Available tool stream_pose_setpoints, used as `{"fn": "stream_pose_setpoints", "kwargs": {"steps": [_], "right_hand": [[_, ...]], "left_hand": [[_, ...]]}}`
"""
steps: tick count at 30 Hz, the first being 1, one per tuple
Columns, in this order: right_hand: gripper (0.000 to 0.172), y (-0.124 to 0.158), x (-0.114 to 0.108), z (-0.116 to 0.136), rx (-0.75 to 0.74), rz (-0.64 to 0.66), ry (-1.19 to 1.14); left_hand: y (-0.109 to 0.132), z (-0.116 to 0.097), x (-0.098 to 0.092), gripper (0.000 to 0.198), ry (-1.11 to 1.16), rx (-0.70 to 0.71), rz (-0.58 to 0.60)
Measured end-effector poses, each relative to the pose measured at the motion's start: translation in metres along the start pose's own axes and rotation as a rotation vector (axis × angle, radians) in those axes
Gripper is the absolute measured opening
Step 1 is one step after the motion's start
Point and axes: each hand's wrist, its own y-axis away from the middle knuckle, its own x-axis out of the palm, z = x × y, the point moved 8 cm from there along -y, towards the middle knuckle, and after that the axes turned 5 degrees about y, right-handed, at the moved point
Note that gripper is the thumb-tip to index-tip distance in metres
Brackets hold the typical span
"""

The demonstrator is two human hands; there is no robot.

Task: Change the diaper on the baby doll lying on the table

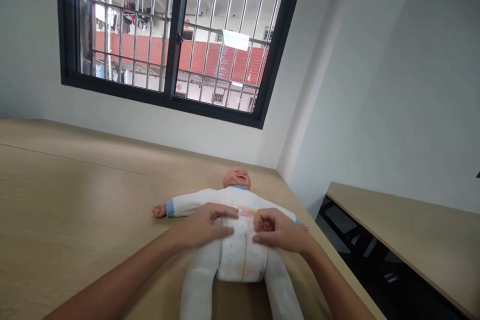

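Observation:
A baby doll [237, 178] lies on its back, arms spread and head toward the window wall. It wears a white top with blue cuffs and white leg coverings. Around its hips is a white diaper [240, 260] with a yellowish line down the front and a colourful band at the waist. My left hand [206, 225] is over the left side of the diaper's waist, fingers stretched and thumb apart. Over the right side, my right hand [279, 230] has loosely curled fingers, with a gap to the thumb. Nothing shows in either hand; contact with the diaper is unclear.
The doll rests on a light wooden table [93, 210], near its right edge. Beyond a gap to the right stands another wooden table [420, 230] with a black lower part. A dark-framed window [170, 99] with metal bars is in the wall ahead.

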Motion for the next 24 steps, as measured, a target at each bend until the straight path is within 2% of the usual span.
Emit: {"fn": "stream_pose_setpoints", "kwargs": {"steps": [2,5,7,10,13,16,22,24], "right_hand": [[0.038,-0.004,-0.018,-0.008,-0.024,-0.167,-0.078],[0.041,-0.007,-0.044,-0.036,0.012,-0.447,-0.033],[0.039,-0.007,-0.058,-0.061,0.071,-0.582,0.073],[0.032,-0.002,-0.073,-0.094,0.171,-0.702,0.313],[0.026,0.001,-0.080,-0.117,0.219,-0.725,0.391],[0.024,0.002,-0.080,-0.124,0.232,-0.721,0.403],[0.025,-0.007,-0.068,-0.104,0.196,-0.656,0.392],[0.030,-0.011,-0.058,-0.098,0.220,-0.559,0.307]], "left_hand": [[-0.004,0.007,-0.020,0.033,0.050,-0.020,-0.155],[-0.005,0.023,-0.051,0.025,-0.076,-0.086,-0.347],[-0.002,0.039,-0.067,0.021,-0.222,-0.204,-0.404],[0.001,0.059,-0.077,0.016,-0.414,-0.337,-0.379],[-0.003,0.069,-0.073,0.014,-0.514,-0.299,-0.325],[-0.007,0.074,-0.065,0.012,-0.546,-0.237,-0.305],[-0.009,0.078,-0.063,0.014,-0.557,-0.201,-0.333],[-0.009,0.079,-0.063,0.015,-0.564,-0.197,-0.333]]}}
